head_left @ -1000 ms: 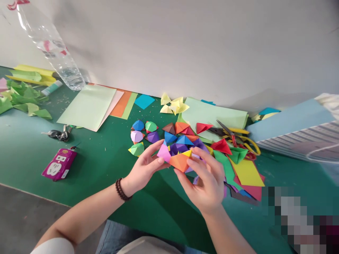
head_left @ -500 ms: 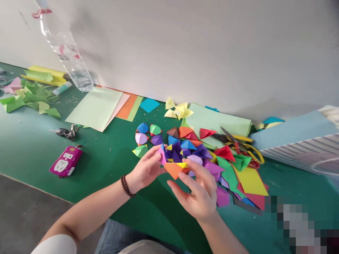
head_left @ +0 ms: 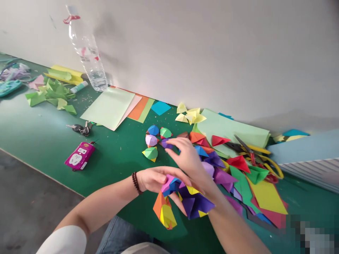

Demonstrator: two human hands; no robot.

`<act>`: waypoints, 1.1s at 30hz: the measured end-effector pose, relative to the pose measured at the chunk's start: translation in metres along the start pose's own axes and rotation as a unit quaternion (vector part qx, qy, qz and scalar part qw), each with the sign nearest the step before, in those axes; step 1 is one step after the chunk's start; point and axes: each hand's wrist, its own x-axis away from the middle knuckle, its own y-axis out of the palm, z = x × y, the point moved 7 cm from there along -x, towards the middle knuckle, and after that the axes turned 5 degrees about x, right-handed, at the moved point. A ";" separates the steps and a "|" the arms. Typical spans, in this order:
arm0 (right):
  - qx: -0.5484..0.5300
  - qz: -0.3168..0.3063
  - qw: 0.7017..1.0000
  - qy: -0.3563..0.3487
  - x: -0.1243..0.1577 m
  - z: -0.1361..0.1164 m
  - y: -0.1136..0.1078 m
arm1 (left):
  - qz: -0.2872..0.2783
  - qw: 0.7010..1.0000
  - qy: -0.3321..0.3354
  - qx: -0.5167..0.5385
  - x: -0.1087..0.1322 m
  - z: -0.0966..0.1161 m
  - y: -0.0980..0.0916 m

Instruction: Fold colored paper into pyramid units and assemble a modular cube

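A joined origami model of purple, yellow, orange, pink and blue paper units (head_left: 196, 204) rests in my left hand (head_left: 156, 178). The left thumb presses on its pink unit, and the orange-and-yellow unit (head_left: 165, 213) hangs below. My right hand (head_left: 186, 155) reaches over the table above the model. Its thumb and index finger are at the right side of a small purple folded paper piece (head_left: 164, 143), which they partly hide. Around that piece sit a blue folded piece (head_left: 153, 129), a lilac one (head_left: 151, 140) and two green ones, the nearer green piece (head_left: 150, 154) in front.
Loose folded units (head_left: 225, 178) and scissors (head_left: 250, 151) crowd the right side, beside a pale blue box (head_left: 312, 151). A plastic bottle (head_left: 92, 63) stands by the wall. Paper sheets (head_left: 108, 107), keys (head_left: 85, 129) and a magenta power socket (head_left: 80, 156) lie left.
My right hand has let go of the model and moved to the purple piece on the table. My left hand has lowered and tilted the model. The view has shifted left.
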 end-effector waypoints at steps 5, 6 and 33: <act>0.071 -0.100 0.992 0.021 -0.034 -0.018 0.058 | 0.061 0.997 0.043 -0.035 0.004 0.007 -0.021; 0.080 -0.104 0.991 0.027 -0.036 -0.019 0.063 | 0.073 0.995 0.053 -0.037 0.004 0.009 -0.023; -0.149 0.020 0.982 0.117 0.055 0.011 -0.122 | 0.203 0.933 0.237 -0.181 0.002 0.041 -0.032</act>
